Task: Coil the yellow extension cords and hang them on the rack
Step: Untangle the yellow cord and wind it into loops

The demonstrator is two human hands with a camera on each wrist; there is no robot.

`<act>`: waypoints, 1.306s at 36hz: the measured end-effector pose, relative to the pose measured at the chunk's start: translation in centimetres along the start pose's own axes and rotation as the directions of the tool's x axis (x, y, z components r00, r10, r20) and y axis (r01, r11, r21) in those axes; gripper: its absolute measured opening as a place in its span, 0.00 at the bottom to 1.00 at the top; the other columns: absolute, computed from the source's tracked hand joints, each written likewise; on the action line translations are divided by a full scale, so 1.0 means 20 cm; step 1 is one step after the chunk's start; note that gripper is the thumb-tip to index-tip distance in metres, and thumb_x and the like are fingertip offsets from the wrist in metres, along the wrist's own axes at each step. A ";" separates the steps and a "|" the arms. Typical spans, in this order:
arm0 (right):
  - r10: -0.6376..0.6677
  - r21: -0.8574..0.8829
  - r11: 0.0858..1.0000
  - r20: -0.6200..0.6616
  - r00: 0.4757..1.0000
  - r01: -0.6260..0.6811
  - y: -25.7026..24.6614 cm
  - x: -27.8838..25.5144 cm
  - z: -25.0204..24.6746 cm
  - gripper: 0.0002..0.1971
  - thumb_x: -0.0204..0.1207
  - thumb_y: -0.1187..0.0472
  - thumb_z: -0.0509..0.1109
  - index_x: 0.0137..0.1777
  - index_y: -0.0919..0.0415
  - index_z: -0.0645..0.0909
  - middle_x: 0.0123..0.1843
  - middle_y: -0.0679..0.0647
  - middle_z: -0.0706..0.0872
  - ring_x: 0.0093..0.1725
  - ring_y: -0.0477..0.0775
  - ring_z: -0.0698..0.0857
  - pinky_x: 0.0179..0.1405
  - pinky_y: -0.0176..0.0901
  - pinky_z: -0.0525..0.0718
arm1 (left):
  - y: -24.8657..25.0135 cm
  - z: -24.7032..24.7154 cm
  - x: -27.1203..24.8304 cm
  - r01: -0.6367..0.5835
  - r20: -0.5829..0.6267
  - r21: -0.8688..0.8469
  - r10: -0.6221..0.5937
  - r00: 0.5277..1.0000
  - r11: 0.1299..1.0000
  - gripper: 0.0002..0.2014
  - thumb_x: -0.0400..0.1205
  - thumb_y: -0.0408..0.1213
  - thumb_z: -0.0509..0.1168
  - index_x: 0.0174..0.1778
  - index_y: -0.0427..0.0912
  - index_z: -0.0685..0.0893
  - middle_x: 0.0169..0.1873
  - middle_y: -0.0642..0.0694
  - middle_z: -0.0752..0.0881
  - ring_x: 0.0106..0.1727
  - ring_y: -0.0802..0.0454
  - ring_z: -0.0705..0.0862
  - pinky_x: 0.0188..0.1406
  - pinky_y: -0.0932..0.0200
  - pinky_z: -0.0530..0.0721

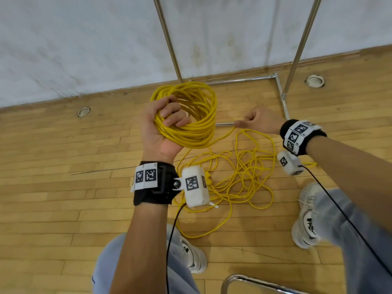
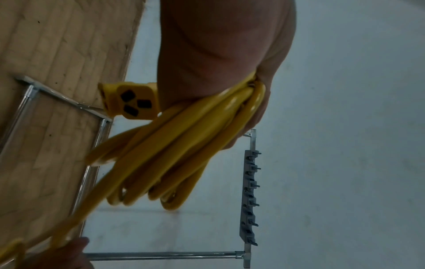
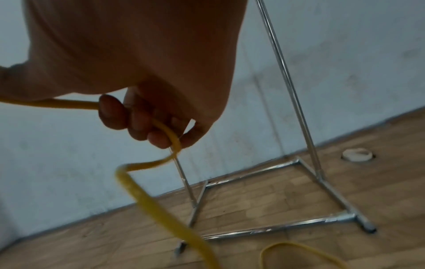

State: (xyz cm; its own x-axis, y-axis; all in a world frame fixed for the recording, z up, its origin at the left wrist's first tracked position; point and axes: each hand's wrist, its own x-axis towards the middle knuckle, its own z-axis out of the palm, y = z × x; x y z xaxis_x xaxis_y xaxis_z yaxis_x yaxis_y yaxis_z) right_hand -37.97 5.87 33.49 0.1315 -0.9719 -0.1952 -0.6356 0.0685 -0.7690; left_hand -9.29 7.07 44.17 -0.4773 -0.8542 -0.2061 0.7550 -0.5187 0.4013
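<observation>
- Yellow extension cord coil (image 1: 192, 115) sits gripped in the left hand (image 1: 161, 126), fingers curled round it.
- Right hand (image 1: 259, 120) beside it pinches the loose strand (image 1: 224, 134).

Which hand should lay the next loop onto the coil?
Right. The right hand already pinches the loose cord that trails to the floor, while the left hand is full, gripping the coil.
</observation>
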 end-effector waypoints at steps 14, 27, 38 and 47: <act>0.132 -0.619 0.759 -0.158 0.978 -0.203 0.03 0.02 -0.08 0.18 0.85 0.53 0.68 0.32 0.49 0.72 0.45 0.53 0.81 0.55 0.64 0.83 0.61 0.58 0.78 | 0.14 -0.10 -0.03 -0.028 -0.035 0.025 0.029 0.999 0.999 0.02 0.83 0.35 0.59 0.46 0.42 0.76 0.22 0.55 0.74 0.20 0.60 0.72 0.28 0.64 0.66; -0.302 0.083 0.949 0.523 0.797 0.305 -0.60 -0.29 0.25 0.10 0.75 0.55 0.83 0.46 0.50 0.83 0.39 0.42 0.85 0.38 0.44 0.82 0.43 0.43 0.83 | 0.05 -0.05 0.01 -0.198 -0.235 0.083 0.212 0.948 0.977 0.17 0.87 0.35 0.59 0.30 0.47 0.71 0.21 0.56 0.71 0.19 0.60 0.69 0.23 0.65 0.67; -0.358 0.376 0.907 0.453 0.817 0.190 -0.60 -0.27 0.20 0.25 0.87 0.44 0.61 0.46 0.68 0.83 0.33 0.61 0.67 0.32 0.63 0.63 0.33 0.48 0.65 | -0.01 -0.02 0.04 -0.251 -0.301 0.166 0.292 0.908 0.954 0.16 0.88 0.35 0.62 0.33 0.46 0.73 0.25 0.55 0.71 0.23 0.58 0.69 0.27 0.62 0.71; -0.233 0.245 0.961 0.464 0.854 0.129 -0.46 -0.18 0.17 0.33 0.88 0.42 0.56 0.34 0.73 0.75 0.27 0.59 0.71 0.27 0.55 0.67 0.32 0.39 0.69 | -0.03 -0.02 0.01 -0.155 -0.009 -0.117 0.155 0.988 0.981 0.05 0.82 0.34 0.67 0.46 0.42 0.76 0.24 0.55 0.75 0.22 0.59 0.74 0.31 0.61 0.71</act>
State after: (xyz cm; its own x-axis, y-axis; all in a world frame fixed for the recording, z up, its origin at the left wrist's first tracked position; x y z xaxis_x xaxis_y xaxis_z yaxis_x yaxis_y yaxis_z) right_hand -30.12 9.59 39.23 0.6138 -0.7418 -0.2703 -0.4076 -0.0045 -0.9132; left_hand -9.71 7.25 43.51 -0.3501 -0.9247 -0.1494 0.8673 -0.3802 0.3214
